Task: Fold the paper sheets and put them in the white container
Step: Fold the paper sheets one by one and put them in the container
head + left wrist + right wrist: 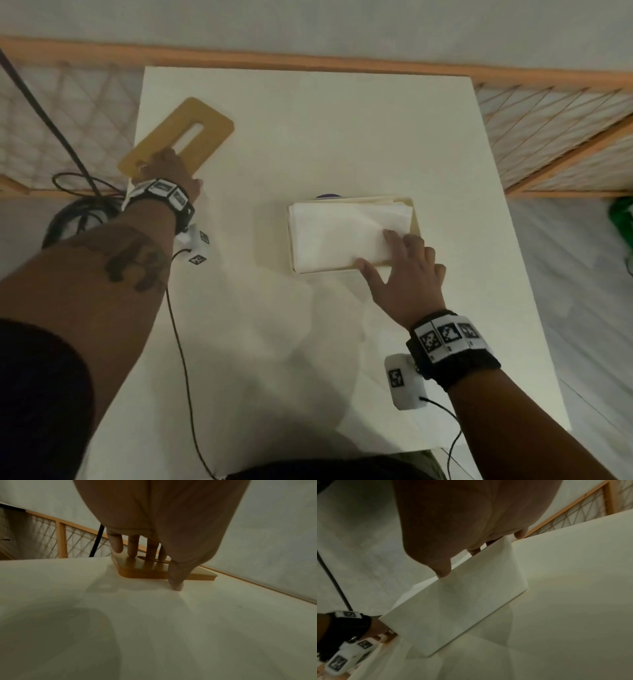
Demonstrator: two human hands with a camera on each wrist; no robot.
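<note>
- While seen from the head: right hand [407,270] spread flat, fingers pressing folded paper sheets [342,233] down into white container [416,224] at mid-table [342,120], thumb against near wall, likely to seat the stack. Left hand [171,168] reaching to the slotted wooden lid [185,137] far left, probably to fetch it.
- From left wrist: straight fingers [133,547] resting on lid [140,568], thumb tip on table [171,628]; nothing gripped.
- From right wrist: thumb on container [471,595] rim, fingers over the top, not curled round anything.
- No readable writing; only square coded markers on wristbands [448,337].
</note>
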